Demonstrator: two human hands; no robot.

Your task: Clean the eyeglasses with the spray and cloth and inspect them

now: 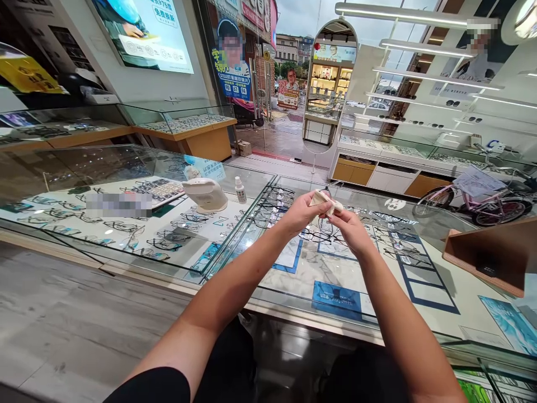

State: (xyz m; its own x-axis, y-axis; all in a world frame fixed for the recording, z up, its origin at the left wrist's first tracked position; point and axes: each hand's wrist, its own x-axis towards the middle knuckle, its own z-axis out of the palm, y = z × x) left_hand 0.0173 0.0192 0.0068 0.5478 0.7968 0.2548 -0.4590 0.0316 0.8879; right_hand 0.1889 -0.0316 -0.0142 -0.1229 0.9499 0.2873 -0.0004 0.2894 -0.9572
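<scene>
Left grip [300, 214] and right grip [351, 228] both pinch a cream cloth [320, 198], crumpled and loosely folded.

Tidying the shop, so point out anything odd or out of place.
The pink bicycle at the right, beyond the glass case, looks odd: it seems to stand indoors among eyewear displays. I see no spill or breakage. The cloth held in the left hand and right hand looks ordinary.
</scene>
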